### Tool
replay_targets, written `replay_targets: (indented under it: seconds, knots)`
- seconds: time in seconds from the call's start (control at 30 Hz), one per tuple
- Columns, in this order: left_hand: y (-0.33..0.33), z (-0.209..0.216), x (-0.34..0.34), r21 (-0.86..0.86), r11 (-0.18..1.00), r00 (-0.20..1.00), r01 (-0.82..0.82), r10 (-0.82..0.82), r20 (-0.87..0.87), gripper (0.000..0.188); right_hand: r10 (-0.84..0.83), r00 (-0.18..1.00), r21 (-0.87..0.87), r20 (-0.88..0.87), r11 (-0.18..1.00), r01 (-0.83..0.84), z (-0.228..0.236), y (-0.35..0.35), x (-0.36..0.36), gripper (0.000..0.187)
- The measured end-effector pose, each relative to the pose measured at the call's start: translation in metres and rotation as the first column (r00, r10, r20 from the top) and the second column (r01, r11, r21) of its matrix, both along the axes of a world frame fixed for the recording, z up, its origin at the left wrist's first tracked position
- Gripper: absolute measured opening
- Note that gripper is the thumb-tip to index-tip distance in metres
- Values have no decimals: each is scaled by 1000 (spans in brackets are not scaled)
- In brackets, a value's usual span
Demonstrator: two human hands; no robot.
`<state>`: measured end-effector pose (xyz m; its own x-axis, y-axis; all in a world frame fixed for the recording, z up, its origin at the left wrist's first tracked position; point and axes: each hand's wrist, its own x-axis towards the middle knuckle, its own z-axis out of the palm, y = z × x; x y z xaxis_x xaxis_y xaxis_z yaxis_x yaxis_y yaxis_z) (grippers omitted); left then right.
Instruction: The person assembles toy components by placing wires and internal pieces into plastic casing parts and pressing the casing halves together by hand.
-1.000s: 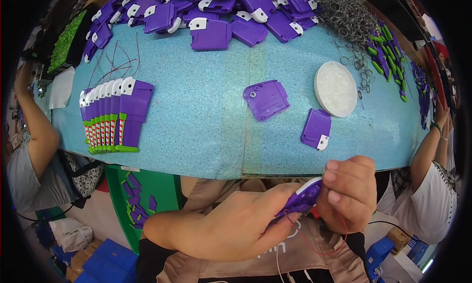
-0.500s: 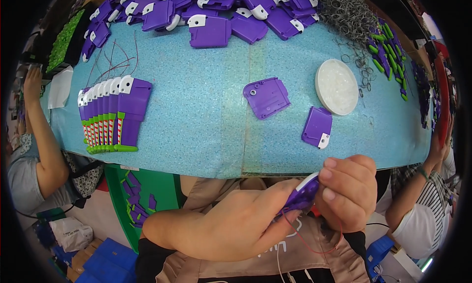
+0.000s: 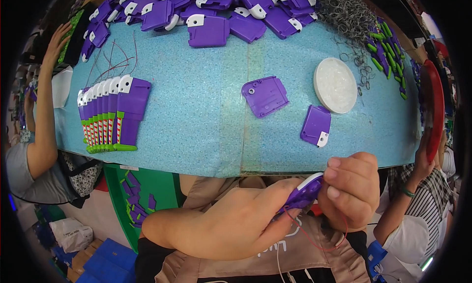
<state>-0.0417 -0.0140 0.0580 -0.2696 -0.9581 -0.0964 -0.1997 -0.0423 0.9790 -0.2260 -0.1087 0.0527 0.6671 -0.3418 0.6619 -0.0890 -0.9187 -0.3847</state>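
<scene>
Above my lap, my left hand (image 3: 241, 216) is closed round a small purple plastic casing half (image 3: 306, 195) with a white edge along its top. My right hand (image 3: 351, 192) is curled, its fingertips against the right end of that casing; what they pinch is hidden. From the casing's underside a thin red wire (image 3: 314, 243) loops down and back up toward my right hand. On the table lie an open purple casing half (image 3: 265, 97), its inner side up, and a purple casing half with a white corner (image 3: 316, 125).
A white dish (image 3: 336, 86) stands at the right. A row of purple, white and green assemblies (image 3: 115, 113) lies at the left. Casings (image 3: 209, 32) are heaped at the back, beside grey rings (image 3: 344, 12). A green bin (image 3: 167, 184) is below the table edge. Co-workers' arms (image 3: 42, 130) flank me.
My hands keep nearly the same hold, the casing slightly higher and further right. The left co-worker's hand has reached up to the bin of green pieces; the right co-worker's red tray has shifted.
</scene>
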Motion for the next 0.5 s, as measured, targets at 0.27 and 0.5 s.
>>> replay_targets:
  seconds: [0.27,0.5]
  knots:
    - [1,2,-1,-45,999,1000,-7,7,5,40,11,999,-223,32,975,-4,-4,-1,-1,18]
    - [-1,-4,-1,-71,997,999,-13,10,-37,39,32,994,-40,-108,999,-36,10,-4,-3,15]
